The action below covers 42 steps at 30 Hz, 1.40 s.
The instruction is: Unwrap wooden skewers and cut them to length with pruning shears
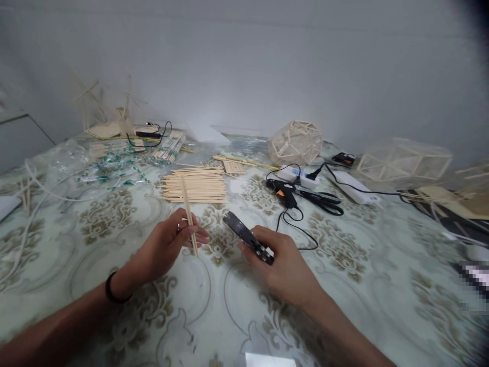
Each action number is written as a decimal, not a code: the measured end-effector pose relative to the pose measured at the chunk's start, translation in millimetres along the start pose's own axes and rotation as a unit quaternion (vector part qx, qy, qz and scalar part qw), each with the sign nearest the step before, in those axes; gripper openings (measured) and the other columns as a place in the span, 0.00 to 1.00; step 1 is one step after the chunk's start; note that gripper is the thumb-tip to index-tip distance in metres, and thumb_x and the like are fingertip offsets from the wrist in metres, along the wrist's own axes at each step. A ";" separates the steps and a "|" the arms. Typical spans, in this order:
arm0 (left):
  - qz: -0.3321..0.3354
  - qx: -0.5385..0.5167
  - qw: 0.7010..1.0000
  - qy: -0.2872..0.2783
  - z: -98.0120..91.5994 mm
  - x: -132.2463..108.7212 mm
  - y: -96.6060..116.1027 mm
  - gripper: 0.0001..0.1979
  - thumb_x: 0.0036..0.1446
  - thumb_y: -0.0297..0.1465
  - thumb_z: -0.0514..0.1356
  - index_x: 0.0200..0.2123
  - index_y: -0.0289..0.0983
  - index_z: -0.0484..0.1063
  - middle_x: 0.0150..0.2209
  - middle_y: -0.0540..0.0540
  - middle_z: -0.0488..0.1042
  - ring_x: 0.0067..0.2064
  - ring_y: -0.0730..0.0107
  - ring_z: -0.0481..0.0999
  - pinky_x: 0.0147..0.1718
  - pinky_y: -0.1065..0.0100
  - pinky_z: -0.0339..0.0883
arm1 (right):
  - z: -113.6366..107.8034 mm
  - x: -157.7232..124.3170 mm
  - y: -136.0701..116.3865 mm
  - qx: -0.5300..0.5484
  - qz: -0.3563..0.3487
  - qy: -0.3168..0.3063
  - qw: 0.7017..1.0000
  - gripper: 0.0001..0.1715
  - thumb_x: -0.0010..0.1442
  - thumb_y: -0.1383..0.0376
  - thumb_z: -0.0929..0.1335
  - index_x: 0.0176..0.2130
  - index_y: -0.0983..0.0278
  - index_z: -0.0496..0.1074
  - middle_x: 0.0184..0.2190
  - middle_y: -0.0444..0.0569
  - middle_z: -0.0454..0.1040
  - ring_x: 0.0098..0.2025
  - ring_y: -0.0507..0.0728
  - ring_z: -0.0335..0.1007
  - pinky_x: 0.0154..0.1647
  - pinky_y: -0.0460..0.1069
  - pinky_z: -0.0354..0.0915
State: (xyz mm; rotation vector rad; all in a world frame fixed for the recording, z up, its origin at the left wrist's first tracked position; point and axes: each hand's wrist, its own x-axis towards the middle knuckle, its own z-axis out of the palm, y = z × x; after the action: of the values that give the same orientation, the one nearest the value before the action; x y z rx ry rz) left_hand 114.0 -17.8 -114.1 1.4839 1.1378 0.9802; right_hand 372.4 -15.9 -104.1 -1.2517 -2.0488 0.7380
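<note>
Upright between the thumb and fingers of my left hand [171,239] are thin wooden sticks [187,209], apparently two side by side. My right hand [275,260] grips dark metal pliers [244,233], whose jaws point up and left toward the sticks without touching them. The handles are mostly hidden in the palm. Just beyond my left hand, a pile of similar wooden sticks [194,185] lies crosswise on the patterned tablecloth [217,306].
A black glue gun [284,192] and black-handled scissors [324,202] lie right of centre by a white power strip [298,177]. Stick-built frames, one a rounded polyhedron [296,142], stand along the wall. Plastic wrappers [110,165] and a white cable [34,214] lie at left.
</note>
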 end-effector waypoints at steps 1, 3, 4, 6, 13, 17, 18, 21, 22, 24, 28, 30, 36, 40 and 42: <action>-0.016 -0.045 0.999 0.004 0.9 0.1 0.5 0.11 0.70 0.42 0.57 0.43 0.39 0.66 0.41 0.42 0.85 0.42 0.57 0.86 0.43 0.56 0.82 | 0.2 -0.1 -0.2 0.002 0.000 -0.001 1.000 0.11 0.61 0.66 0.67 0.26 0.61 0.65 0.25 0.42 0.68 0.27 0.53 0.62 0.30 0.48 0.56; -0.034 -0.102 0.994 0.016 2.3 -0.1 2.2 0.13 0.68 0.42 0.60 0.42 0.39 0.65 0.39 0.42 0.85 0.40 0.56 0.87 0.42 0.55 0.83 | 0.8 0.2 -0.7 0.004 -0.001 -0.005 1.000 0.11 0.61 0.66 0.67 0.26 0.62 0.65 0.25 0.43 0.69 0.27 0.53 0.63 0.30 0.49 0.56; -0.040 -0.119 0.992 0.020 2.8 -0.5 3.4 0.13 0.67 0.42 0.62 0.41 0.39 0.65 0.39 0.42 0.85 0.40 0.55 0.87 0.41 0.54 0.83 | 1.0 0.5 -0.9 0.003 -0.003 -0.007 1.000 0.11 0.61 0.66 0.67 0.26 0.62 0.66 0.25 0.43 0.69 0.27 0.53 0.63 0.30 0.49 0.56; -0.045 -0.146 0.988 0.023 3.6 -1.8 6.2 0.14 0.66 0.42 0.63 0.41 0.39 0.65 0.38 0.42 0.86 0.39 0.55 0.88 0.41 0.54 0.83 | 1.3 1.1 -1.6 0.004 -0.004 -0.011 1.000 0.11 0.61 0.66 0.67 0.26 0.62 0.66 0.25 0.43 0.69 0.27 0.53 0.63 0.30 0.49 0.57; -0.050 -0.210 0.976 0.037 8.3 -7.1 11.4 0.15 0.64 0.42 0.66 0.41 0.39 0.66 0.37 0.44 0.86 0.39 0.55 0.88 0.41 0.55 0.83 | 7.9 -3.9 -9.0 0.091 0.078 -0.057 0.991 0.17 0.65 0.55 0.68 0.29 0.63 0.74 0.26 0.45 0.72 0.30 0.55 0.66 0.31 0.49 0.60; -0.050 -0.242 0.969 0.030 18.0 -10.5 9.5 0.14 0.65 0.42 0.65 0.42 0.40 0.66 0.38 0.46 0.85 0.38 0.60 0.87 0.41 0.58 0.82 | 21.8 -8.6 -20.4 0.157 0.096 -0.104 0.977 0.17 0.64 0.54 0.69 0.34 0.64 0.78 0.28 0.44 0.73 0.31 0.55 0.66 0.33 0.48 0.61; -0.048 -0.245 0.968 0.031 20.7 -11.4 8.7 0.14 0.65 0.42 0.65 0.41 0.40 0.66 0.38 0.46 0.85 0.39 0.60 0.87 0.42 0.59 0.82 | 25.4 -9.5 -23.0 0.162 0.099 -0.112 0.976 0.16 0.63 0.54 0.70 0.33 0.64 0.77 0.27 0.44 0.72 0.30 0.54 0.65 0.32 0.48 0.60; -0.049 -0.250 0.966 0.037 26.5 -13.8 6.2 0.14 0.65 0.42 0.65 0.41 0.40 0.66 0.39 0.45 0.85 0.41 0.60 0.87 0.43 0.60 0.81 | 33.5 -11.6 -27.3 0.162 0.106 -0.111 0.975 0.18 0.62 0.55 0.70 0.26 0.64 0.71 0.23 0.41 0.65 0.28 0.52 0.60 0.29 0.47 0.57; -0.049 -0.254 0.965 0.039 27.2 -14.4 5.6 0.14 0.65 0.41 0.65 0.41 0.40 0.66 0.39 0.46 0.85 0.42 0.59 0.87 0.44 0.60 0.81 | 34.7 -11.9 -27.2 0.166 0.110 -0.106 0.974 0.19 0.61 0.55 0.71 0.25 0.64 0.70 0.23 0.41 0.64 0.27 0.52 0.58 0.29 0.47 0.56; -0.047 -0.264 0.962 0.041 26.9 -14.9 5.7 0.13 0.65 0.41 0.65 0.42 0.40 0.67 0.40 0.46 0.85 0.44 0.58 0.87 0.45 0.58 0.81 | 34.6 -11.8 -24.9 0.185 0.124 -0.095 0.970 0.19 0.61 0.53 0.70 0.27 0.64 0.71 0.23 0.41 0.63 0.27 0.51 0.57 0.28 0.47 0.55; -0.055 -0.254 0.965 0.046 20.8 -13.2 13.8 0.15 0.62 0.41 0.68 0.38 0.39 0.66 0.39 0.43 0.86 0.42 0.55 0.87 0.46 0.53 0.81 | 25.9 -8.4 -18.0 0.231 0.162 -0.071 0.957 0.23 0.62 0.47 0.69 0.32 0.64 0.74 0.21 0.41 0.64 0.25 0.52 0.58 0.27 0.48 0.56; -0.068 -0.233 0.969 0.037 16.0 -11.7 19.8 0.16 0.61 0.42 0.68 0.35 0.39 0.67 0.41 0.42 0.86 0.40 0.56 0.87 0.44 0.55 0.81 | 19.2 -6.3 -15.6 0.240 0.175 -0.065 0.953 0.25 0.61 0.45 0.69 0.33 0.64 0.75 0.21 0.42 0.65 0.25 0.52 0.59 0.26 0.48 0.57; -0.057 -0.194 0.979 0.025 -4.0 -7.4 27.1 0.13 0.59 0.39 0.69 0.33 0.36 0.74 0.28 0.46 0.83 0.30 0.62 0.85 0.32 0.67 0.78 | -1.3 -5.2 -11.2 0.214 0.146 -0.067 0.964 0.24 0.61 0.45 0.70 0.32 0.64 0.74 0.21 0.42 0.65 0.25 0.53 0.59 0.26 0.48 0.56; -0.050 -0.200 0.978 0.043 -20.5 -2.4 26.7 0.11 0.57 0.36 0.71 0.31 0.35 0.76 0.26 0.47 0.82 0.28 0.69 0.82 0.30 0.73 0.75 | -11.3 -5.0 -5.7 0.179 0.118 -0.054 0.975 0.21 0.62 0.48 0.70 0.33 0.64 0.74 0.24 0.44 0.69 0.26 0.53 0.63 0.29 0.48 0.59; -0.040 -0.195 0.979 0.053 -27.2 0.3 26.9 0.11 0.56 0.35 0.72 0.31 0.35 0.76 0.25 0.47 0.81 0.27 0.71 0.81 0.29 0.74 0.74 | -15.1 -3.9 -2.7 0.171 0.111 -0.056 0.977 0.20 0.62 0.49 0.70 0.33 0.63 0.75 0.26 0.45 0.71 0.27 0.53 0.64 0.30 0.49 0.61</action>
State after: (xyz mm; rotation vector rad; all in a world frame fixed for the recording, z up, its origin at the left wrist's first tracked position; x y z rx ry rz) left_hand 92.8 -13.4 -82.6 1.0761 1.0017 1.1614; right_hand 383.6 -18.3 -93.2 -1.2704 -1.7832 1.2326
